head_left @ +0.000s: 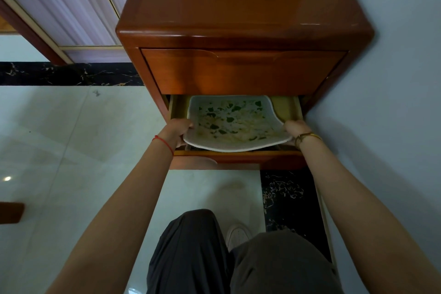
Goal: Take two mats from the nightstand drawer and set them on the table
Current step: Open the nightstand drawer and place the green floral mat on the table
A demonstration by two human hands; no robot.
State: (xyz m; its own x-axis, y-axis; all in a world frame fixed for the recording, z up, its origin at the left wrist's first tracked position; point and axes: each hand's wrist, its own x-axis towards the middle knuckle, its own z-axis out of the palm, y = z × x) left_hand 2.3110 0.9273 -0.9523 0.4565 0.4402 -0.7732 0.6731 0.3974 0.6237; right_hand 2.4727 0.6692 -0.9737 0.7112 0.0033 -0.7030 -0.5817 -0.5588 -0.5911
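1. The left hand (180, 131) grips the mat's left edge, fingers curled under it.
2. The mat (232, 121), white with green leaves, lies in the nightstand's (238, 7) open lower drawer (286, 108), its near edge raised above the drawer front.
3. The right hand (294, 130) grips the mat's right edge, which curls upward.

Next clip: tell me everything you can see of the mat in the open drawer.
The mat is pale with a white border, rounded corners and a green-and-yellow leafy print; it looks like soft fabric. It is in the open lower drawer of the nightstand, its front edge raised above the drawer front. The left hand grips its left edge, the right hand its right front corner.
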